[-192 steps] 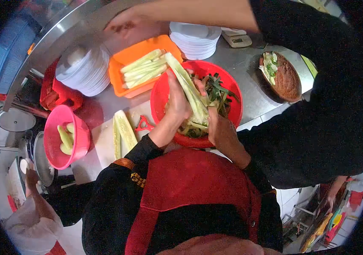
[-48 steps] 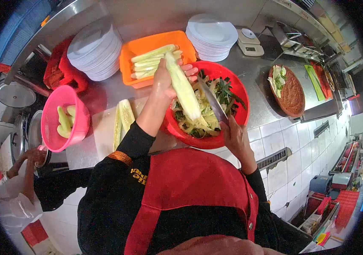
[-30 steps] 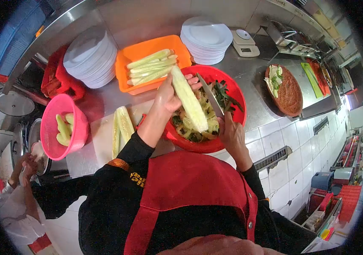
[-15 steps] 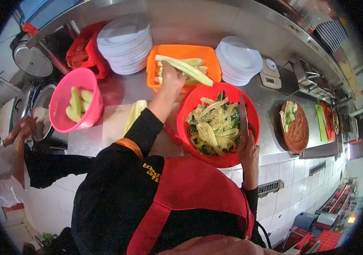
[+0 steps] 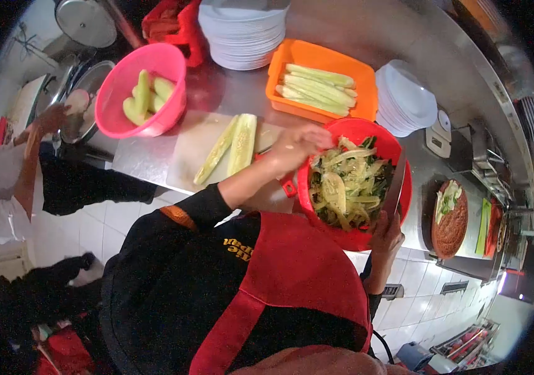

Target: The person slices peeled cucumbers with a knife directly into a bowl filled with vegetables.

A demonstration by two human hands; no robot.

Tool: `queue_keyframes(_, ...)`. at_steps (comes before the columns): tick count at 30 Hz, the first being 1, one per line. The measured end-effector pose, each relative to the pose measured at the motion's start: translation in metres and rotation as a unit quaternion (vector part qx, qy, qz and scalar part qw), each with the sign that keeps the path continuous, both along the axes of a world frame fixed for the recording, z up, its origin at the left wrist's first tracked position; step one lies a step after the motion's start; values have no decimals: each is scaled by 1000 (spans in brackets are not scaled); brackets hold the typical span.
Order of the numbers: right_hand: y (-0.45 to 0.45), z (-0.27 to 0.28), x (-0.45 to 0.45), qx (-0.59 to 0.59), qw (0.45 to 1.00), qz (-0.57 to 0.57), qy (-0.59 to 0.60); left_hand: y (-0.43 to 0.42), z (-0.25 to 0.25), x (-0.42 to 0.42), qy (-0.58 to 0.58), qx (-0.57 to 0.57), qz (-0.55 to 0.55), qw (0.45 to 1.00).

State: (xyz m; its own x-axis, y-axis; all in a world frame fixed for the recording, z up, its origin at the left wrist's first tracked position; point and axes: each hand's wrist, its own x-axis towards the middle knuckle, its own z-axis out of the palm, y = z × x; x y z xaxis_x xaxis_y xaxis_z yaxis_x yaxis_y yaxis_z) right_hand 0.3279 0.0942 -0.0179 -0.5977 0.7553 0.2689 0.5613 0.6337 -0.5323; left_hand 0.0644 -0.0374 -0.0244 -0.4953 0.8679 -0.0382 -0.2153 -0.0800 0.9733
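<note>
My left hand (image 5: pixel 295 149) is empty, its fingers loosely stretched out at the left rim of the red bowl (image 5: pixel 305 200). The bowl holds pale peelings and seeds with dark green strips (image 5: pixel 347 186). In my right hand (image 5: pixel 387 236) a knife (image 5: pixel 397 184) points up over the bowl's right side. Two cut cucumber pieces (image 5: pixel 242 142) with seeds showing lie on the white cutting board (image 5: pixel 192 137). Part of a red peeler (image 5: pixel 289 188) shows beneath my left wrist. Several pale cucumber strips (image 5: pixel 320 87) lie in the orange tray (image 5: pixel 367 94).
A pink basket (image 5: pixel 107 94) with whole peeled cucumbers is at the left. Plate stacks (image 5: pixel 242 31) stand behind, near a scale (image 5: pixel 438 139). On the right is a brown stone dish (image 5: pixel 448 231) with leaves on it. Another person's hands (image 5: pixel 51 119) are at the far left.
My left hand has let go of the pale cucumber piece at the orange tray and moved back toward the bowl. The view has turned left. My right hand still holds the knife.
</note>
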Motion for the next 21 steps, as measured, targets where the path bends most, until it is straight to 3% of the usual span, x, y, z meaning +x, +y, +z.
queue_keyframes(3,0,6,-12,-64,998,-11,0,16,-16,31,85,45,-74,993)
queue_keyframes(4,1,5,-13,-74,997,-9,-19,16,-14,46,423,-33,-83,902)
queue_keyframes(5,2,2,-13,-74,997,-2,-23,14,-12,53,705,-111,-82,695)
queue_keyframes(6,3,-3,-13,26,998,54,2,13,-10,52,704,-114,-77,697)
queue_keyframes(7,5,-7,-13,127,986,107,28,12,-6,50,635,-117,-137,751)
queue_keyframes(8,6,-8,-13,127,985,109,28,12,-4,46,560,-117,-197,796)
queue_keyframes(9,6,-9,-12,140,980,131,45,12,-26,34,483,55,-126,865)
queue_keyframes(11,7,-16,-7,150,975,152,62,-14,5,13,440,34,-37,896)
queue_keyframes(12,10,-24,-2,143,976,153,68,-23,-5,3,446,19,70,892)
queue_keyframes(14,12,-30,3,135,977,149,74,-51,-16,-30,465,-12,164,870)
queue_keyframes(15,12,-31,5,118,980,149,65,-68,-13,-38,448,-106,191,867)
queue_keyframes(16,12,-32,7,102,982,147,56,-86,-32,-53,506,-247,205,801)
queue_keyframes(17,10,-28,7,102,984,138,56,-102,-49,-63,532,-341,175,755)
queue_keyframes(19,6,-16,1,62,992,109,-6,-122,-54,-64,506,-442,127,730)
queue_keyframes(21,5,-12,-5,60,994,96,16,-138,-83,-72,465,-465,96,747)
